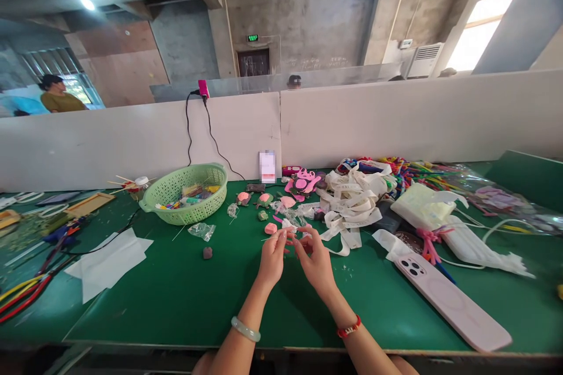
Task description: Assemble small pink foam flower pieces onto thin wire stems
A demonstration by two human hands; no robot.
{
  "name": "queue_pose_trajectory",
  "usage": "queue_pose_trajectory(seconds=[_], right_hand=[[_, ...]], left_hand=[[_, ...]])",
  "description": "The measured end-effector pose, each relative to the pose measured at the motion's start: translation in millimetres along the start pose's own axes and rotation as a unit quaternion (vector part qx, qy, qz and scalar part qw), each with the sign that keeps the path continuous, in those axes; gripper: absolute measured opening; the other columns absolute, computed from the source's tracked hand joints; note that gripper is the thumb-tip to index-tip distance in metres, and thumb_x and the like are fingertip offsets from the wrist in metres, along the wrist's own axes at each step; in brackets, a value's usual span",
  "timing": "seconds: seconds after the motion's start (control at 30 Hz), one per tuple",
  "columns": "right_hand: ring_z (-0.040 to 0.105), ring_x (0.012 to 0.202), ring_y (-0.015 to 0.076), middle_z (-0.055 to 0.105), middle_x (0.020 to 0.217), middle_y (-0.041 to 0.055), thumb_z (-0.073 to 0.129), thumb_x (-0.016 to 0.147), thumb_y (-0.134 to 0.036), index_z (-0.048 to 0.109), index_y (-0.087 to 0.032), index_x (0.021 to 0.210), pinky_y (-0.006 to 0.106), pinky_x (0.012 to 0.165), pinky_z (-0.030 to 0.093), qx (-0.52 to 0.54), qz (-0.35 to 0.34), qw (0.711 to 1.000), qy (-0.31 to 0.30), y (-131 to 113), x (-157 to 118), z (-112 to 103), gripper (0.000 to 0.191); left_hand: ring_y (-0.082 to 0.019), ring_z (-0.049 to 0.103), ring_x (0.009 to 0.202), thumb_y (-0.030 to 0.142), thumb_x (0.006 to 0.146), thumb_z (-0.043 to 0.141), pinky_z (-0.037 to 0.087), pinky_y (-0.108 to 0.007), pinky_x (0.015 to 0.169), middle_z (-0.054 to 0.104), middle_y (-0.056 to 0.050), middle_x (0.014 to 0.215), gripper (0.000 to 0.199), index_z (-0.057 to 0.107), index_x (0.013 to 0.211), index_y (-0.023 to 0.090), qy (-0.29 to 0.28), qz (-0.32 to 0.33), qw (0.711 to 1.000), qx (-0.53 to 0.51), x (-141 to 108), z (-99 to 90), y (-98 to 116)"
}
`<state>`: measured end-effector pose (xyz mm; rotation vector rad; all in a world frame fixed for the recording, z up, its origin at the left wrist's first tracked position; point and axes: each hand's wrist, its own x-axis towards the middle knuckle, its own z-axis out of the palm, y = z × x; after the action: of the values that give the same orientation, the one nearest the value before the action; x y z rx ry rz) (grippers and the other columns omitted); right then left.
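Above the green tabletop, my left hand [273, 258] and my right hand [317, 261] meet fingertip to fingertip, both closed in a pinch. What they hold is too small and too covered by the fingers to name. A thin light line sticks out to the left of my left fingers. Just beyond that hand lies a small pink lump [271, 228]. Farther back are small pink-topped figures [243, 198], a greenish lump [263, 215] and a pink and black piece [303, 183]. A white ribbon pile [352, 193] lies beyond my right hand.
A green basket [185, 222] with small items stands back left, near white paper [109, 261] and a brown lump [207, 253]. A lit phone [267, 167] leans on the white partition [237, 129]. Another pale pink phone [453, 302] lies at right, beside a pale yellow pack [422, 206].
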<state>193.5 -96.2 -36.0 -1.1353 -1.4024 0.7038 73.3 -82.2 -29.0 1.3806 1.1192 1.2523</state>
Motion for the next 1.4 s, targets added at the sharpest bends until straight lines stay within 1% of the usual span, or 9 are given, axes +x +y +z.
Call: queue_pose_trajectory(seconds=[0.23, 0.4, 0.6, 0.73, 0.87, 1.0, 1.13, 1.23, 1.4], right_hand=[[0.058, 0.053, 0.019, 0.061, 0.058, 0.0022, 0.06, 0.08, -0.063, 0.06, -0.019, 0.09, 0.031, 0.055, 0.046, -0.004, 0.081, 0.994, 0.072, 5.6, 32.2, -18.9, 0.045], [0.063, 0.116, 0.0355, 0.059, 0.134, 0.0235, 0.069, 0.069, -0.068, 0.044, -0.016, 0.139, 0.049, 0.092, 0.052, 0.002, 0.056, 0.997, 0.059, 23.0, 52.2, -28.3, 0.09], [0.036, 0.143, 0.0356, 0.036, 0.156, 0.0172, 0.06, 0.086, -0.052, 0.043, -0.022, 0.145, 0.054, 0.11, 0.039, -0.122, -0.063, 0.986, 0.098, 30.1, 24.5, -19.3, 0.068], [0.058, 0.121, 0.0337, 0.055, 0.136, 0.0208, 0.06, 0.086, -0.053, 0.057, -0.018, 0.127, 0.054, 0.101, 0.047, -0.081, -0.043, 0.99, 0.108, 18.4, 18.5, -13.1, 0.054], [0.068, 0.091, 0.027, 0.071, 0.1, 0.0122, 0.066, 0.079, -0.062, 0.064, -0.021, 0.105, 0.045, 0.087, 0.056, 0.11, 0.076, 0.991, -0.004, 3.5, 15.9, -1.6, 0.049], [0.07, 0.073, 0.0221, 0.07, 0.077, 0.0066, 0.063, 0.076, -0.072, 0.064, -0.02, 0.084, 0.038, 0.069, 0.059, 0.342, 0.263, 0.893, -0.131, -6.2, 10.0, 7.3, 0.053], [0.07, 0.071, 0.0167, 0.071, 0.078, 0.0047, 0.079, 0.068, -0.061, 0.069, -0.017, 0.083, 0.033, 0.075, 0.059, 0.415, 0.311, 0.837, -0.172, -9.2, 8.4, 2.7, 0.048], [0.069, 0.069, 0.0137, 0.072, 0.081, 0.0036, 0.087, 0.061, -0.05, 0.072, -0.016, 0.084, 0.029, 0.075, 0.058, 0.415, 0.299, 0.843, -0.167, -7.8, 9.8, -2.2, 0.044], [0.059, 0.055, 0.0095, 0.067, 0.063, 0.0009, 0.09, 0.057, -0.047, 0.07, -0.015, 0.071, 0.022, 0.057, 0.051, 0.338, 0.271, 0.891, -0.137, -3.8, 11.6, 0.5, 0.041]], left_hand=[[-0.027, 0.061, 0.111, 0.047, 0.074, 0.077, 0.049, -0.038, 0.095, 0.063, -0.012, 0.124, 0.058, 0.063, 0.125, 0.021, 0.023, 0.078, 0.984, 0.161, 15.1, -26.8, -6.1], [-0.03, 0.048, 0.134, 0.028, 0.084, 0.068, 0.036, -0.045, 0.112, 0.057, -0.015, 0.138, 0.044, 0.062, 0.126, 0.019, 0.067, 0.099, 0.964, 0.239, 34.0, -41.7, -23.5], [-0.027, 0.063, 0.11, 0.015, 0.082, 0.065, 0.047, -0.042, 0.099, 0.068, -0.014, 0.117, 0.035, 0.066, 0.117, 0.017, 0.064, 0.094, 0.949, 0.293, 41.9, -41.9, -29.8], [-0.023, 0.064, 0.093, 0.027, 0.078, 0.073, 0.05, -0.035, 0.085, 0.067, -0.009, 0.1, 0.028, 0.071, 0.105, 0.019, 0.093, 0.107, 0.957, 0.255, 34.4, -38.3, -13.1], [-0.021, 0.063, 0.087, 0.041, 0.078, 0.073, 0.049, -0.03, 0.079, 0.067, -0.006, 0.09, 0.023, 0.073, 0.089, 0.021, 0.05, 0.113, 0.981, 0.149, 20.1, -27.1, 4.7], [-0.017, 0.06, 0.079, 0.037, 0.077, 0.074, 0.047, -0.028, 0.076, 0.064, -0.003, 0.081, 0.019, 0.072, 0.08, 0.019, 0.002, 0.12, 0.986, 0.114, 8.8, -17.9, 15.1], [-0.017, 0.059, 0.075, 0.033, 0.079, 0.071, 0.047, -0.027, 0.074, 0.062, -0.002, 0.075, 0.016, 0.072, 0.072, 0.019, -0.041, 0.127, 0.986, 0.101, 6.0, -21.3, 19.1], [-0.019, 0.064, 0.084, 0.029, 0.079, 0.07, 0.05, -0.03, 0.08, 0.068, -0.005, 0.086, 0.012, 0.076, 0.084, 0.02, -0.084, 0.112, 0.986, 0.087, 5.4, -27.6, 21.8], [-0.025, 0.062, 0.116, 0.02, 0.07, 0.076, 0.047, -0.04, 0.104, 0.07, -0.006, 0.122, 0.048, 0.072, 0.117, 0.028, -0.128, 0.091, 0.984, 0.085, -0.1, -27.9, 27.1]])
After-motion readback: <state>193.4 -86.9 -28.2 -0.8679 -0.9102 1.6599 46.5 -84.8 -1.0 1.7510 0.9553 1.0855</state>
